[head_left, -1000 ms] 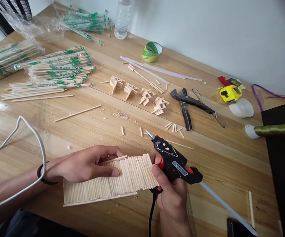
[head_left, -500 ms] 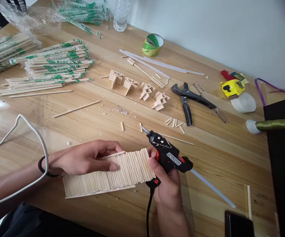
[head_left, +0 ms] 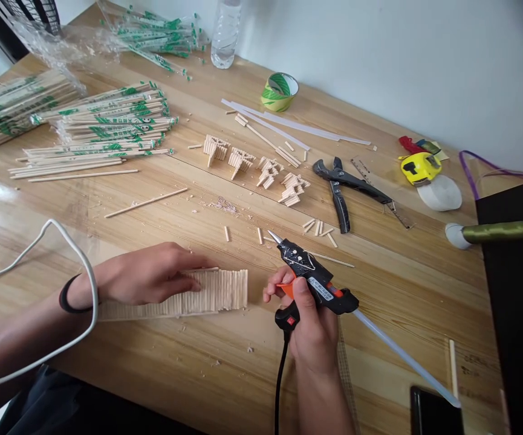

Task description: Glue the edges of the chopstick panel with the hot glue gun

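Note:
My left hand point(head_left: 147, 275) grips a long panel of short wooden sticks point(head_left: 225, 291) by its far edge, fingers behind and thumb on top. The panel lies low over the table in front of me, its left part under my hand and wrist. In my right hand point(head_left: 313, 326) is a black hot glue gun point(head_left: 309, 269) with an orange trigger. Its metal nozzle points to the upper left, away from the panel. A long translucent glue stick point(head_left: 406, 356) sticks out of the gun's back end.
Small stepped stick pieces point(head_left: 268, 172) stand in a row beyond my hands. A black cutter point(head_left: 338, 187) lies to their right, with a tape measure point(head_left: 419, 168) farther off. Wrapped chopsticks point(head_left: 111, 124) lie at the left. A white cable point(head_left: 93, 290) loops over my left forearm.
My left hand has lowered the panel and drawn it left, away from my right hand. The right thumb has let go of the panel's end and now rests on the glue gun.

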The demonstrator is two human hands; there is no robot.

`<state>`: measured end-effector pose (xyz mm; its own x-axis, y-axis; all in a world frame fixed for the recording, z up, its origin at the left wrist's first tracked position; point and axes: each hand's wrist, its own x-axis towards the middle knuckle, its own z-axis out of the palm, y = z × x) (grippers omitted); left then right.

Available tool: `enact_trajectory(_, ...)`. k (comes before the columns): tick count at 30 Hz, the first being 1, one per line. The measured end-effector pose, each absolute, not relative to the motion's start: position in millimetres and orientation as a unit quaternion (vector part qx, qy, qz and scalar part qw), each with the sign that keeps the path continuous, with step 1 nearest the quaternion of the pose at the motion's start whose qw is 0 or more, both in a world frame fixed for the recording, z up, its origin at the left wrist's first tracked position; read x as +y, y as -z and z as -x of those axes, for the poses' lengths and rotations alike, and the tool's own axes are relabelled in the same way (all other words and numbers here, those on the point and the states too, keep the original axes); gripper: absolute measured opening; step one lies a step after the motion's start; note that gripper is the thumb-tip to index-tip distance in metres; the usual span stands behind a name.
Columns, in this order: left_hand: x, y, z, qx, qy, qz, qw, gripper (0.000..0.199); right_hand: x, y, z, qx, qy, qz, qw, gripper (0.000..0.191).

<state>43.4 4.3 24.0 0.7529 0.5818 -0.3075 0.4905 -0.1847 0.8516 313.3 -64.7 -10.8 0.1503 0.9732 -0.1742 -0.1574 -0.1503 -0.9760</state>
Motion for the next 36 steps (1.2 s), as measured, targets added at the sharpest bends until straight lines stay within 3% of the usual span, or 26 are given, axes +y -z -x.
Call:
enact_trajectory(7,-3.5,-12.7,-36.8,0.352,-0.060,-0.871,0.337,0.035,-63.1,22.8,-328.4,-0.350,-0.556,0.600,0.457,0.054)
enact_trajectory(11,-17.6,-15.3,-44.2,0.357,-0.109,-0.887,0.271,0.030,-62.3,15.4,-328.4,-0.322,-0.579,0.610,0.434,0.052)
enact_trajectory(18,-62.5,-1.8,-52.6,0.342,-0.148,-0.897,0.237,0.040,-67.0,5.4,-346.1,-0.353,-0.594,0.608,0.391,0.045)
enact_trajectory(25,-72.3,7.6,-51.3,0.358,-0.133,-0.903,0.198,0.041,-72.1,1.3,-356.0,-0.360,-0.572,0.655,0.338,0.055)
enact_trajectory(36,-68.5,10.7,-47.5,0.369,-0.144,-0.890,0.227,0.040,-76.0,-3.3,-352.1,-0.377,-0.533,0.715,0.249,0.072)
